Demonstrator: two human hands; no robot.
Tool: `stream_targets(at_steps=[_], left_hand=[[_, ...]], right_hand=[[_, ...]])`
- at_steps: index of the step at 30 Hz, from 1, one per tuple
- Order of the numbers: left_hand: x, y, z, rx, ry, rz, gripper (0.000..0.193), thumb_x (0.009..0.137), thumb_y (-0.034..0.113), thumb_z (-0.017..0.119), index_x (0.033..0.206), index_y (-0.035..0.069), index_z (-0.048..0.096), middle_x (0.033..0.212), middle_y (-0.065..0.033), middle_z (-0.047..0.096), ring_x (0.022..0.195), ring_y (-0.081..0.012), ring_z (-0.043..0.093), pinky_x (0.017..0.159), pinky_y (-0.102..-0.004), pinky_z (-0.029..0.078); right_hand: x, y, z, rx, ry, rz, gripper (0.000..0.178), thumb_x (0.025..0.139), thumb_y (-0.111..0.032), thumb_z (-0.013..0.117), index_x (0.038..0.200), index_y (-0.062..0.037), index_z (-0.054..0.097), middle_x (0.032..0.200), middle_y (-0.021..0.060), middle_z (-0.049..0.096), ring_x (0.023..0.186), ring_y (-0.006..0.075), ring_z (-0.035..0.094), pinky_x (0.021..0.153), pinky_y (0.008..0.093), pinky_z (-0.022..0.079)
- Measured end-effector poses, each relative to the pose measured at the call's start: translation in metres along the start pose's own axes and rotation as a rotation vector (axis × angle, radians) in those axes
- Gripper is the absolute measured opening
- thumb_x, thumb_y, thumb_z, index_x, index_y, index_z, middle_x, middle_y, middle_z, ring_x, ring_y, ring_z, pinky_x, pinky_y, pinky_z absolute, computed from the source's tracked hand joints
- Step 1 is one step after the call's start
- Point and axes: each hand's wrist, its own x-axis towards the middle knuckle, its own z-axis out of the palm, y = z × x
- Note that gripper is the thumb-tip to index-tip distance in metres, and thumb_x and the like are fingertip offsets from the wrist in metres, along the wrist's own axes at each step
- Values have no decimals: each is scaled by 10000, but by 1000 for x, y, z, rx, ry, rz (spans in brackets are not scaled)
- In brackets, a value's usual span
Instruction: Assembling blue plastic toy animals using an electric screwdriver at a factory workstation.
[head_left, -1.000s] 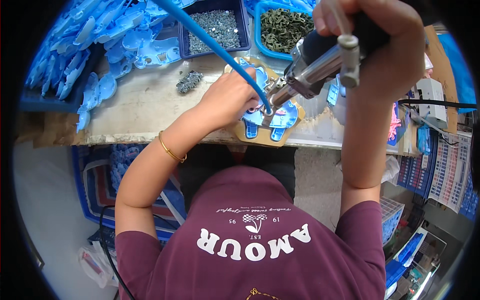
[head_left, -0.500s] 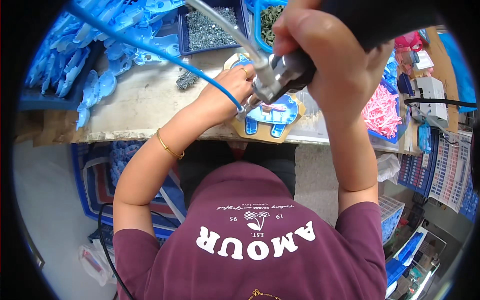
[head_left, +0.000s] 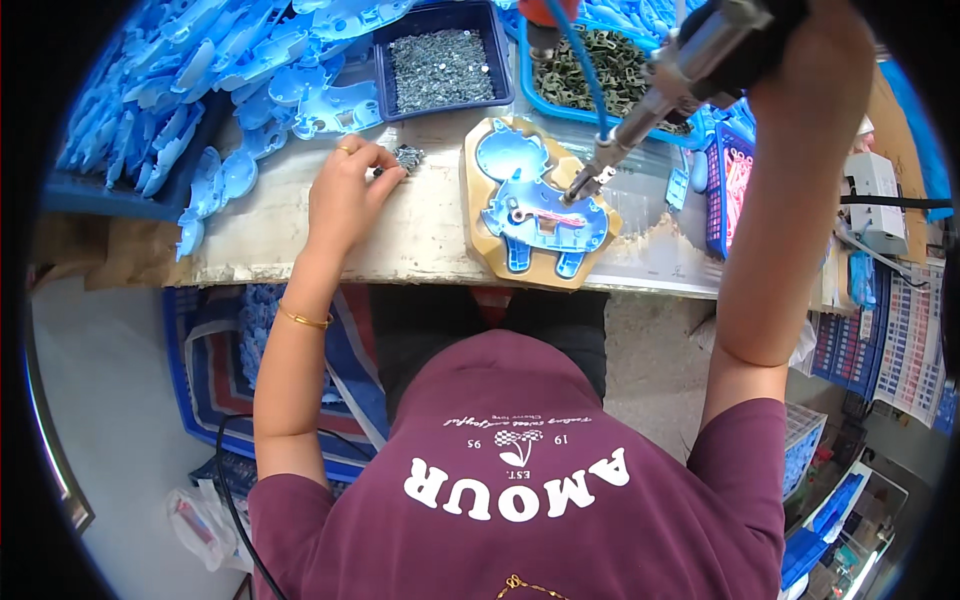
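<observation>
**Hands at a toy-assembly table, screwdriver raised over a blue part**

While the person looks down from above, both bare arms reach forward over a worn, pale table (head_left: pixel 420 235). Left hand (head_left: pixel 345 195) rests on the table surface, its fingers (head_left: pixel 385 165) pinched together on a small heap of loose screws (head_left: pixel 408 156), apparently gripping one or more of them. A thin gold bangle (head_left: pixel 303 319) circles that wrist.

Right hand (head_left: pixel 800 50), high at the upper right, is wrapped closed around the body of a powered screwdriver (head_left: pixel 680 80). Its metal barrel slants down and to the left, and its tip sits just above, or possibly touching, a blue plastic toy shell (head_left: pixel 535 205); which of the two cannot be told. A blue hose (head_left: pixel 585 70) runs up from the tool.

That shell lies flat in a tan wooden holder (head_left: pixel 480 245) near the table's front edge, in the middle of the view, well apart from the left hand.

Behind it stand a dark blue tray of small grey screws (head_left: pixel 440 65) and a blue bin of dark green parts (head_left: pixel 575 95). To the left, many more blue plastic shells (head_left: pixel 190 110) are heaped. At the right sits a blue basket of pink pieces (head_left: pixel 735 180). Below, the person's maroon shirt (head_left: pixel 520 470) fills the lower frame.
</observation>
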Motion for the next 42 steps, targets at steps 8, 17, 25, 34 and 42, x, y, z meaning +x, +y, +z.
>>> stream_targets(at_steps=[8, 17, 25, 34, 42], left_hand=[[-27, 65, 8, -236, 14, 399, 185, 877, 169, 751, 1029, 67, 721, 1024, -107, 687, 984, -321, 646, 843, -403, 526], [-44, 98, -40, -200, -175, 552, 161, 811, 91, 751, 939, 47, 665, 973, -89, 673, 948, -308, 625, 870, -416, 503], [-134, 24, -183, 121, -385, -535, 212, 882, 149, 713, 1003, -25, 692, 931, -175, 688, 871, -348, 643, 811, -393, 503], [-110, 19, -143, 112, -151, -310, 400, 979, 181, 659, 1320, -22, 610, 1237, -208, 682, 1168, -362, 637, 1009, -402, 475], [-10, 123, -26, -226, -233, 458, 368, 878, 57, 712, 1243, 59, 668, 1258, -133, 684, 1038, -362, 666, 860, -420, 538]], right_hand=[[11, 13, -25, 10, -168, 72, 437, 890, -467, 726, 882, -31, 704, 773, 33, 663, 669, 83, 627, 622, 205, 492], [46, 133, -138, -176, -90, 310, 352, 1043, -333, 580, 1207, -28, 643, 964, 55, 691, 864, 144, 669, 777, 298, 535], [2, 281, -258, -1337, -489, 473, 333, 831, -283, 752, 1093, -79, 722, 1054, 159, 740, 960, 338, 714, 838, 429, 561], [7, 325, -263, -1420, -647, 479, 607, 798, -235, 802, 1325, -95, 535, 1072, 222, 701, 1012, 402, 681, 857, 458, 541], [-8, 185, -226, -180, -419, 714, 509, 877, -84, 673, 1369, -54, 548, 1265, 68, 603, 996, 133, 657, 886, 309, 569]])
